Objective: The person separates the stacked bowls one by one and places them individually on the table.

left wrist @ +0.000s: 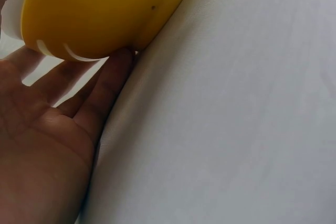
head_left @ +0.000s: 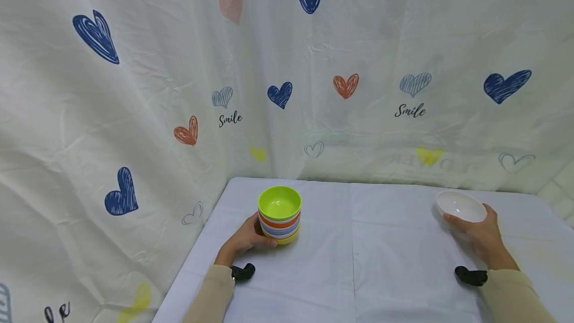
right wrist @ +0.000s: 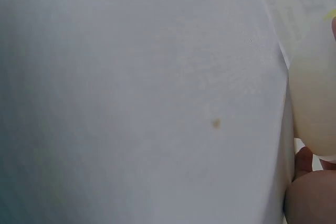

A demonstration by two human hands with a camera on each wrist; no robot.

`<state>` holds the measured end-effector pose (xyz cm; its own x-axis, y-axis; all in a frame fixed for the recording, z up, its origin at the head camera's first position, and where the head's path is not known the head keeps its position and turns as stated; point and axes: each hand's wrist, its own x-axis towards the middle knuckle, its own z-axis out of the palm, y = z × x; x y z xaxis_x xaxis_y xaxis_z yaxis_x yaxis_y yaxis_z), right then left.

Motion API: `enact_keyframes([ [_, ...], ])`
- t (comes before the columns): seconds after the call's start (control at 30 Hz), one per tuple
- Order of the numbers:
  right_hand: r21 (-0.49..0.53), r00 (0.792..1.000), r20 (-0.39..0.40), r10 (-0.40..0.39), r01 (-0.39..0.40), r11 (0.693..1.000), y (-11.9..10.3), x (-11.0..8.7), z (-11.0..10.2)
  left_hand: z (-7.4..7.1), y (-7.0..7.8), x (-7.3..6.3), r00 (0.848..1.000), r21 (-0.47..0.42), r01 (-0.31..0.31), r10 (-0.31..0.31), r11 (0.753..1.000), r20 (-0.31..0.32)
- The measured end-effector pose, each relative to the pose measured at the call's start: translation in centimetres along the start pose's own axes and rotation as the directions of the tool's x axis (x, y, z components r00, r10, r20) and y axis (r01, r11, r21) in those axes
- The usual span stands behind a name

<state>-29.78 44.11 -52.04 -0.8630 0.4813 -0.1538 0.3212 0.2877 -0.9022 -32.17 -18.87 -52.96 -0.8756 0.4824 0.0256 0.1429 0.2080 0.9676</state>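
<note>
On the left part of the table stands a stack of nested bowls (head_left: 279,221), lime green at the top, with orange, white and lavender bands below it and yellow at the bottom. My left hand (head_left: 248,236) holds this stack low on its left side, the thumb in front. Close up in the left wrist view, several fingers (left wrist: 110,77) touch the yellow bowl (left wrist: 100,11) near the cloth. Far to the right, my right hand (head_left: 482,233) grips a white bowl (head_left: 459,206) by its near right side, its opening upward. Only the white bowl's edge (right wrist: 314,93) shows in the right wrist view.
A white cloth (head_left: 323,273) with fold lines covers the table. Behind it and at the left hangs a white curtain (head_left: 278,54) printed with hearts and the word Smile. Dark straps (head_left: 243,272) sit on both wrists.
</note>
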Motion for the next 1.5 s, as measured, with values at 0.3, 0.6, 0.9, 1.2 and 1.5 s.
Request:
enact_keyframes([
  [0.3,-0.004,1.000,-0.012,0.006,-0.006,1.000,-0.26,-0.01,0.14,-0.06,0.26,-0.05,1.000,-0.012,0.000,0.000,1.000,-0.004],
  [0.6,0.007,1.000,-0.004,0.012,-0.012,1.000,-0.18,0.12,0.11,-0.01,0.22,0.02,1.000,-0.014,0.003,-0.003,1.000,-0.003],
  [0.9,0.007,1.000,-0.006,0.011,-0.011,1.000,0.02,0.29,0.13,-0.04,0.05,0.01,1.000,-0.013,-0.001,0.001,1.000,0.003],
  [1.2,0.040,1.000,-0.012,0.019,-0.019,0.999,0.01,0.29,0.06,0.09,0.11,-0.13,1.000,-0.027,0.004,-0.004,1.000,0.000],
  [1.5,0.049,1.000,-0.010,0.016,-0.016,0.999,0.12,0.28,0.05,0.11,0.11,-0.11,1.000,-0.030,-0.001,0.001,1.000,0.001],
])
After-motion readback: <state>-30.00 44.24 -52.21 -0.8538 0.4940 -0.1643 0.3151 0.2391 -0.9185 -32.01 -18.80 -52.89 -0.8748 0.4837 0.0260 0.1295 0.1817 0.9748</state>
